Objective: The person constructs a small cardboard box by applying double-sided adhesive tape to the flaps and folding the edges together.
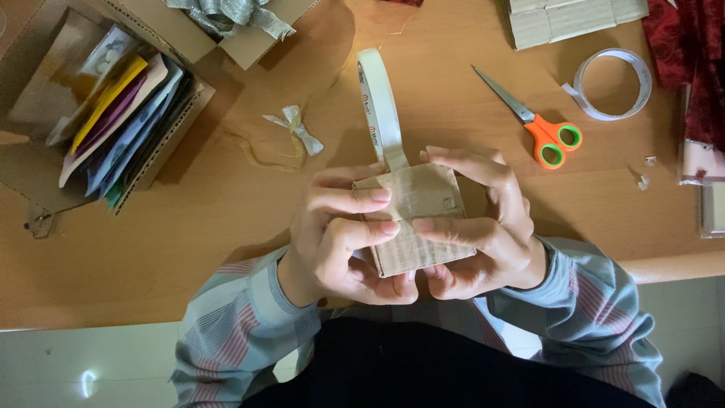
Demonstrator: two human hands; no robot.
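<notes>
A small cardboard box (415, 219) is held just above the near edge of the counter (189, 227), gripped from both sides. The left hand (340, 242) is clamped on its left side, fingers (362, 198) laid across the top face and thumb tucked beneath. The right hand (483, 227) is closed on the right side, its fingers (445, 227) pressed over the same face, so that the fingertips of the two hands nearly meet at the box's middle. The box is seen with its long axis running near to far, slightly tilted, and both hands are equally near to it.

From the far edge of the box a roll of white tape (380, 102) is seen standing on edge, its loose end joined to the cardboard; it lies directly beyond the fingers, away from the person. A small silver ribbon bow (296, 128) is seen to its left on the counter. Orange-handled scissors (538, 125) are laid to the right, well apart from the right hand, blades pointed far and left, with a clear tape ring (613, 85) beyond them. At the far left, an open carton of coloured paper sheets (121, 113) is seen.
</notes>
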